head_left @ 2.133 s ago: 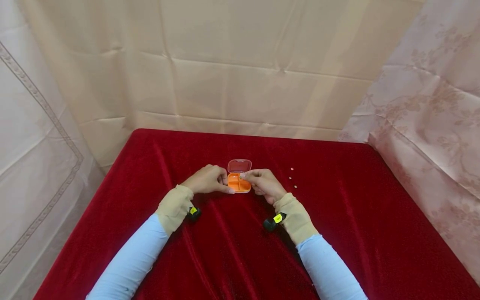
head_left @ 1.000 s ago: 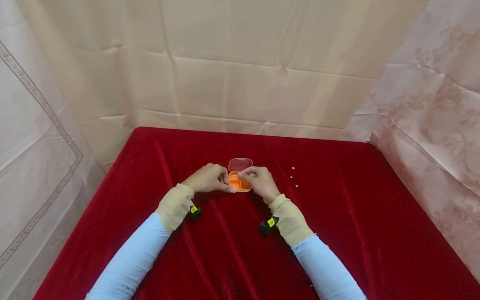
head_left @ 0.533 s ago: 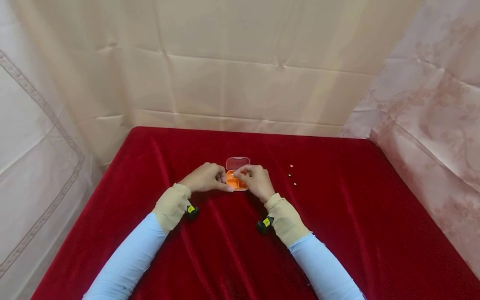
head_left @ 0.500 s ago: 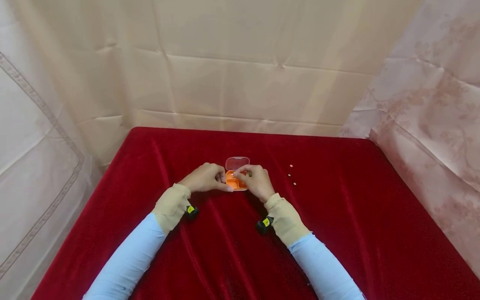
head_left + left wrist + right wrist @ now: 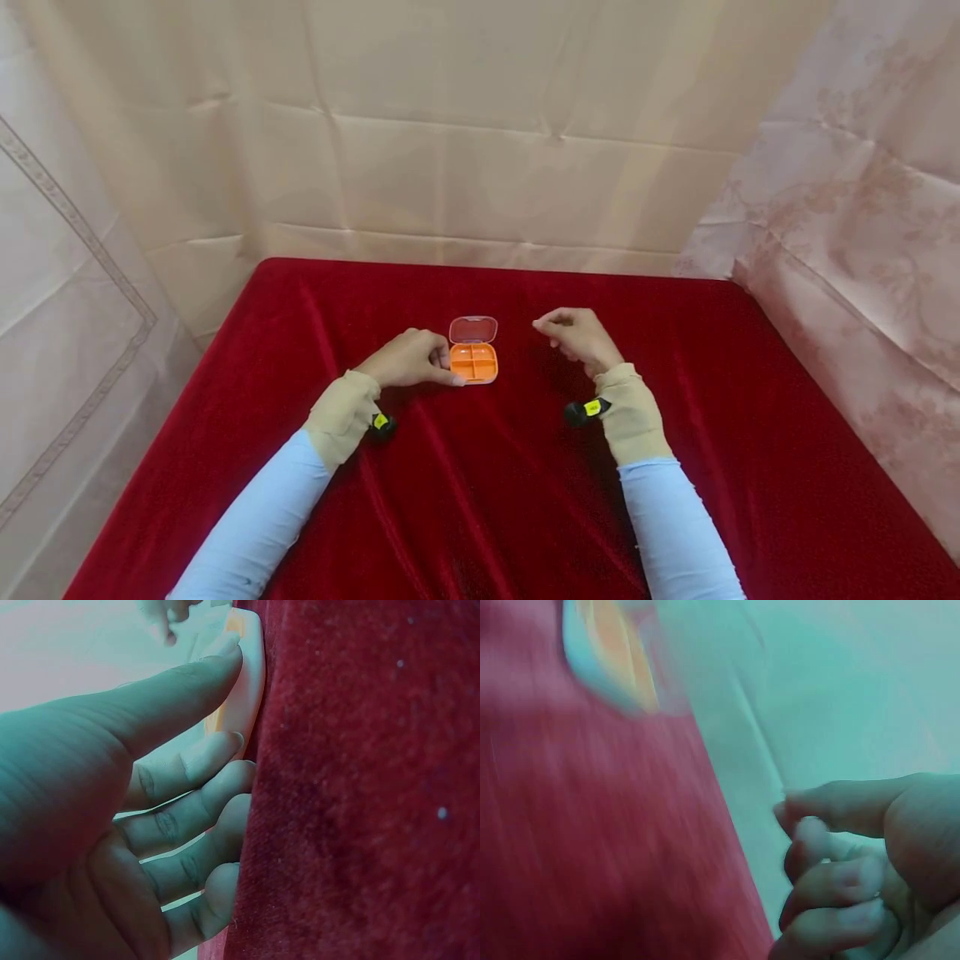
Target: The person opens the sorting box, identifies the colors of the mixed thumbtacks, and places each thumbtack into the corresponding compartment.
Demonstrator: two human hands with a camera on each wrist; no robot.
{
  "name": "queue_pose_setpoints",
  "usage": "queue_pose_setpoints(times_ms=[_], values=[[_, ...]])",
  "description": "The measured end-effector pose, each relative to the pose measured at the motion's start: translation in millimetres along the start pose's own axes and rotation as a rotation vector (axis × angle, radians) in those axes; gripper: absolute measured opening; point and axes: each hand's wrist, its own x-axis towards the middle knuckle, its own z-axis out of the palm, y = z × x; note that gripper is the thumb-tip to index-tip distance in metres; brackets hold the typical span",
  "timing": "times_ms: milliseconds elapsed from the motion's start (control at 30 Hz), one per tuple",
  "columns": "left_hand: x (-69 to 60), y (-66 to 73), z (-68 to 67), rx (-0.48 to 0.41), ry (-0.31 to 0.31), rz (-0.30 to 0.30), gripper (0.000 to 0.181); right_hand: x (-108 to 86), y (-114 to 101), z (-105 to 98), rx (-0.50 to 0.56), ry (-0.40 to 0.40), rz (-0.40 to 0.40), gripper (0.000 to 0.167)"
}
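A free lane runs over the worktop (image 5: 516, 358) between the right hand (image 5: 579, 337) and the orange box (image 5: 486, 367), but the left hand (image 5: 407, 358) crowds the box's left side, and the open lid (image 5: 473, 330) guards its far edge!

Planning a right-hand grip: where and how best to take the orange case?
Likely pinch the orange case at its rounded right front corner, from the right: that side is free, while the left hand holds the left side and the open lid extends behind.

Legible text: none — left yellow label (image 5: 381, 422) and right yellow label (image 5: 593, 407), on black wrist devices (image 5: 576, 414), bear marks too small to read.
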Motion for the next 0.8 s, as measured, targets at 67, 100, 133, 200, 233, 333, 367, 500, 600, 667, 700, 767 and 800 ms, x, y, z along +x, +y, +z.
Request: queue_pose_setpoints(times_ms=[67,100,133,200,233,333,367,500,600,667,700,767,800], values=[[1.0,-0.1,0.6,0.001,0.000,-0.001,0.031,-0.5,9.9,-18.9,-0.069,0.035,0.051,0.029],[1.2,-0.1,0.7,0.003,-0.001,-0.001,0.031,-1.0,14.9,-26.8,-0.108,0.040,0.077,0.028],[1.3,-0.1,0.8,0.004,-0.003,-0.002,0.031,-1.5,19.5,-33.3,-0.146,0.043,0.104,0.027],[1.4,0.0,0.7,0.003,-0.007,-0.003,0.031,-2.4,27.1,-42.8,-0.203,0.043,0.144,0.025],[1.4,-0.1,0.6,0.003,-0.007,-0.003,0.031,-2.5,29.9,-46.2,-0.222,0.039,0.153,0.025],[0.5,0.3,-0.4,-0.004,-0.005,-0.001,0.031,-1.9,34.6,-50.4,-0.236,0.026,0.151,0.022],[0.4,0.1,-0.2,-0.006,-0.005,0.000,0.031,-1.6,35.6,-50.3,-0.237,0.024,0.151,0.021],[0.1,-0.3,-0.2,-0.009,-0.003,-0.003,0.031,1.7,36.8,-47.6,-0.260,0.018,0.151,0.019],[0.2,-0.1,-0.2,-0.004,-0.002,-0.006,0.031,3.6,38.1,-45.3,-0.276,0.016,0.156,0.018],[-0.1,0.7,-0.5,-0.003,-0.003,-0.008,0.031,3.4,38.9,-44.5,-0.259,0.009,0.156,0.020],[-0.3,1.2,-0.7,-0.003,-0.003,-0.008,0.031,3.1,39.4,-44.4,-0.234,0.006,0.156,0.020],[-0.5,2.0,-1.2,-0.002,-0.005,-0.005,0.031,2.5,40.1,-44.5,-0.139,-0.010,0.147,0.022],[-0.6,2.3,-1.3,-0.002,-0.006,-0.002,0.031,2.5,40.4,-44.3,-0.064,-0.021,0.147,0.022]])
